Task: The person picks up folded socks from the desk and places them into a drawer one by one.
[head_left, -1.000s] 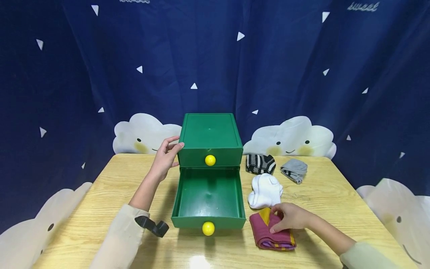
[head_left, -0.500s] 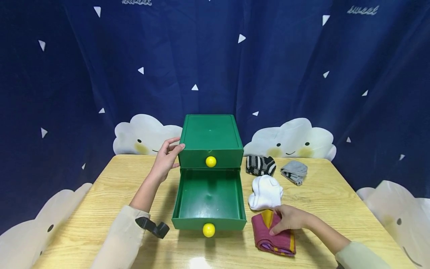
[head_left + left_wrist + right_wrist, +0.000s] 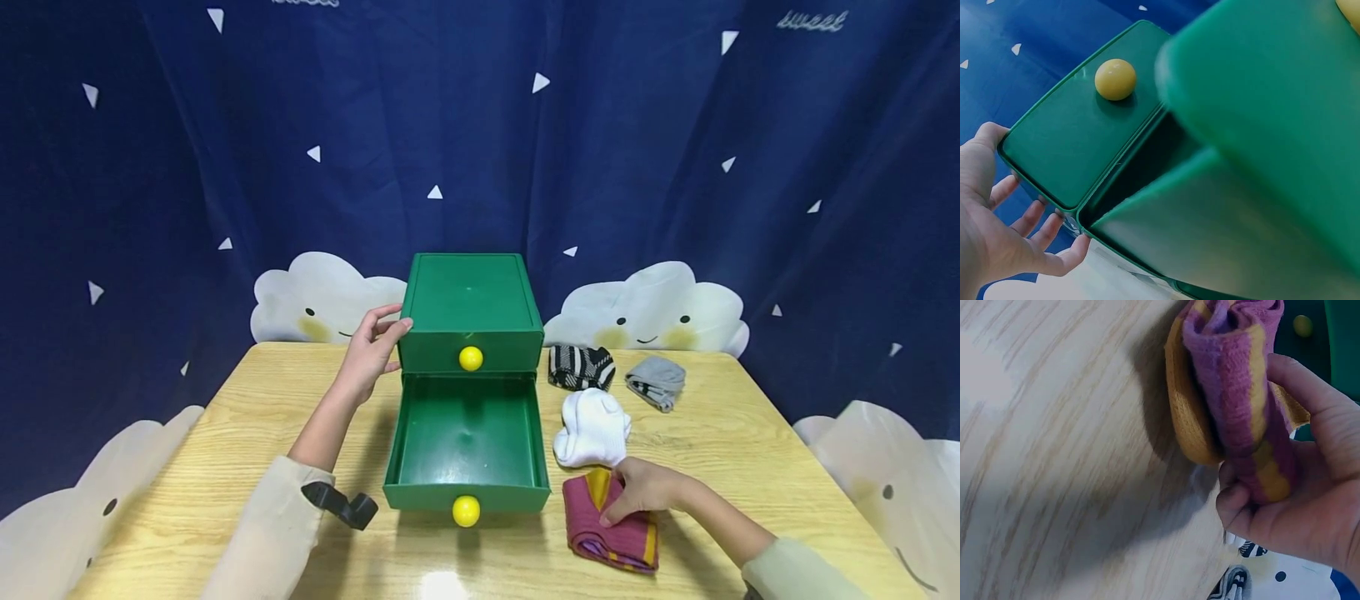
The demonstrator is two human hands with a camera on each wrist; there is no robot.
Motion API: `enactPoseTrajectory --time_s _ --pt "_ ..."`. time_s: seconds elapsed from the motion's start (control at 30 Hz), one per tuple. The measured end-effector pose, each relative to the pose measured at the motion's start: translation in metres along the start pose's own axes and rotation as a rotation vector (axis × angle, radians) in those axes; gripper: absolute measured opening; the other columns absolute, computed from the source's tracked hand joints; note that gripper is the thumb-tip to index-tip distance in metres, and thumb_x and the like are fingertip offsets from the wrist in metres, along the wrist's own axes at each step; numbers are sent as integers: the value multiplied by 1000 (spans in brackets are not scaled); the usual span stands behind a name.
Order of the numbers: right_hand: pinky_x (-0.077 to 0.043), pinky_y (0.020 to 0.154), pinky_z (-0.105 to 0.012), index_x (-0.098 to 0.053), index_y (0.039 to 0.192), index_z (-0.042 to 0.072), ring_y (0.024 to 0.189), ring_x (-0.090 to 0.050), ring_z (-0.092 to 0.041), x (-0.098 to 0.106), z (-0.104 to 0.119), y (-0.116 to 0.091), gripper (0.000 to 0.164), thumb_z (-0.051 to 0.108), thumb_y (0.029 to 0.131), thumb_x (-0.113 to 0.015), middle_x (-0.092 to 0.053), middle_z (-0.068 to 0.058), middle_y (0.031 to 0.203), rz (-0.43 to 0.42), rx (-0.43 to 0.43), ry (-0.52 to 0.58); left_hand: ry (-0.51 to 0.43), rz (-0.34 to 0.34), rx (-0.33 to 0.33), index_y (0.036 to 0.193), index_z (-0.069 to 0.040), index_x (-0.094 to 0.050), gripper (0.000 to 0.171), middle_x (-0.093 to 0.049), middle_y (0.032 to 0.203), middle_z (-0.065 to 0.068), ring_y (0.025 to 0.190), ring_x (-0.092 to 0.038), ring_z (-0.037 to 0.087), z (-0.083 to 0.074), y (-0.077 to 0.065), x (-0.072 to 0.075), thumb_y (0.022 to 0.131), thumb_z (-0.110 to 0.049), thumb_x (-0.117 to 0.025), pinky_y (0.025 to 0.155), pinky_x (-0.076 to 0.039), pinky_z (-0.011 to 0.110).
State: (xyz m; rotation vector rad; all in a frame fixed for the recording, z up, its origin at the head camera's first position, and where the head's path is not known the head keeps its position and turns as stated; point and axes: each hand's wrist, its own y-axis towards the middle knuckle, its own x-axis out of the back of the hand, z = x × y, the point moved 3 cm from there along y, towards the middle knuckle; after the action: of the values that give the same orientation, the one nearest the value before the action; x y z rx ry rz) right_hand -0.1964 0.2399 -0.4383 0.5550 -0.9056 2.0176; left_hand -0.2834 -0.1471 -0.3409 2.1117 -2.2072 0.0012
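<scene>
Against the left wall of the green cabinet (image 3: 470, 292), the left hand (image 3: 367, 348) touches with a loose, unclosed grip. Its lower drawer (image 3: 420, 498) is already out, with every sock outside, so the work looks early. Right of the cabinet lie black-and-white socks (image 3: 581, 367) and white socks (image 3: 592, 429), untouched; ahead of its right side, the right hand's (image 3: 648, 486) grip pinches the maroon socks (image 3: 582, 510), folded, yellow-striped, purplish inside; farthest right, grey socks (image 3: 656, 380) remain.

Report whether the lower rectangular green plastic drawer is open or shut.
Open: the lower rectangular green plastic drawer juts forward, its inside showing.
</scene>
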Motion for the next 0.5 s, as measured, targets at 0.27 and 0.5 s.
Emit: enactPoseTrajectory --time_s 0.27,0.5 --pt "-46 65 -27 -57 91 2 74 -55 -15 -3 3 -1 37 19 67 -79 -59 -4 81 26 23 39 6 5 -7 142 -20 -35 56 -38 139 15 129 -38 30 1 1 1 93 -40 -53 98 -41 58" --pt "-47 75 -30 -54 110 -7 85 -57 -17 -3 -2 -3 54 19 70 -78 -61 -7 93 62 4 120 0 4 -5 140 -21 -36 53 -38 139 14 129 -38 29 1 1 1 93 -39 -54 98 -41 58"
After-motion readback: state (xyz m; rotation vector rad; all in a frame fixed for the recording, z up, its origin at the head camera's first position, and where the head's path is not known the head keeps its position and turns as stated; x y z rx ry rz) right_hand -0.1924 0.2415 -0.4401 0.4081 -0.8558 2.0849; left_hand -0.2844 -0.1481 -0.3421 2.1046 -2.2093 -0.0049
